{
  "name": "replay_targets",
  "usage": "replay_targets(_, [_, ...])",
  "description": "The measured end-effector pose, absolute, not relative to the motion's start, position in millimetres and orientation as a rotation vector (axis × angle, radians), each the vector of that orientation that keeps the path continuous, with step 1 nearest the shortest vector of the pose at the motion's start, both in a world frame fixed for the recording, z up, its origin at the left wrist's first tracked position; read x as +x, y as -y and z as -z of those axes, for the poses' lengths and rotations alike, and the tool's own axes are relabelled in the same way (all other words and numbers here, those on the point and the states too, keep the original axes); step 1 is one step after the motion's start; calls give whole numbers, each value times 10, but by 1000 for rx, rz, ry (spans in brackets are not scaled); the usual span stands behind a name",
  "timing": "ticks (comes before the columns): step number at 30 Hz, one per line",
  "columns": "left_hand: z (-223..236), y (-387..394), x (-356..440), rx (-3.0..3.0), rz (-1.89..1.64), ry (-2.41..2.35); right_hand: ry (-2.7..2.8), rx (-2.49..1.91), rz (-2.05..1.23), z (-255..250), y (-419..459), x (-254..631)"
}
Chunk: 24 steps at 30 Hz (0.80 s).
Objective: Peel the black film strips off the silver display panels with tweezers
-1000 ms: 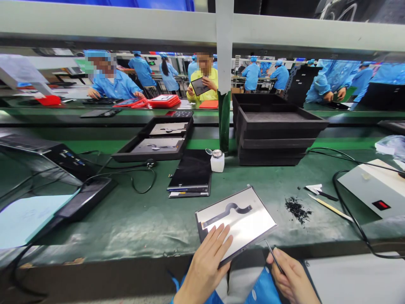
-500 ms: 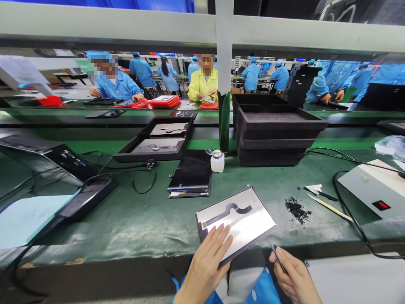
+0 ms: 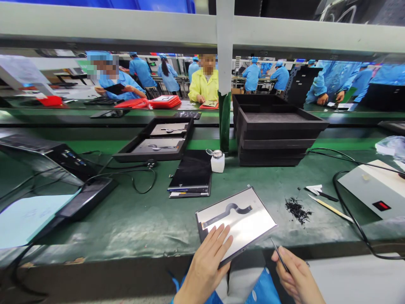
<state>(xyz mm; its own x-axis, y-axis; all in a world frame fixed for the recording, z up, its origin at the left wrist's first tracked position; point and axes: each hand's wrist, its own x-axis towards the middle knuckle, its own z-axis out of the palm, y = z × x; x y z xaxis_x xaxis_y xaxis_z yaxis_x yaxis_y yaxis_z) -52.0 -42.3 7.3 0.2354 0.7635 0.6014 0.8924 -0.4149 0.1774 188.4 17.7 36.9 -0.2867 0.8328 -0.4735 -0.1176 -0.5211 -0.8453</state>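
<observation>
A silver display panel (image 3: 243, 219) with a black flex cable on its back lies at the near edge of the green bench (image 3: 136, 219). My left hand (image 3: 205, 266) rests flat on its near left corner, fingers stretched out. My right hand (image 3: 297, 278) is closed on thin black tweezers (image 3: 278, 255), whose tip points at the panel's near right edge, just short of it.
A pile of black scraps (image 3: 297, 209), a pale stick (image 3: 330, 207) and a grey box with a red switch (image 3: 373, 190) lie to the right. Stacked black trays (image 3: 272, 135), a white bottle (image 3: 217, 160), dark panels (image 3: 191, 175) and a black fixture (image 3: 63, 177) stand behind. Workers in blue sit beyond.
My right hand with the tweezers has drifted slightly right and down, away from the panel's edge. My left hand and the panel stay put.
</observation>
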Motion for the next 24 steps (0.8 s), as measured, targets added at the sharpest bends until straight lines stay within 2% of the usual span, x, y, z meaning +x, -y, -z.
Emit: replay_targets(24, [-79,417,-521,-2303,925,1569,916,-1319,-1857,-390,-218,1965])
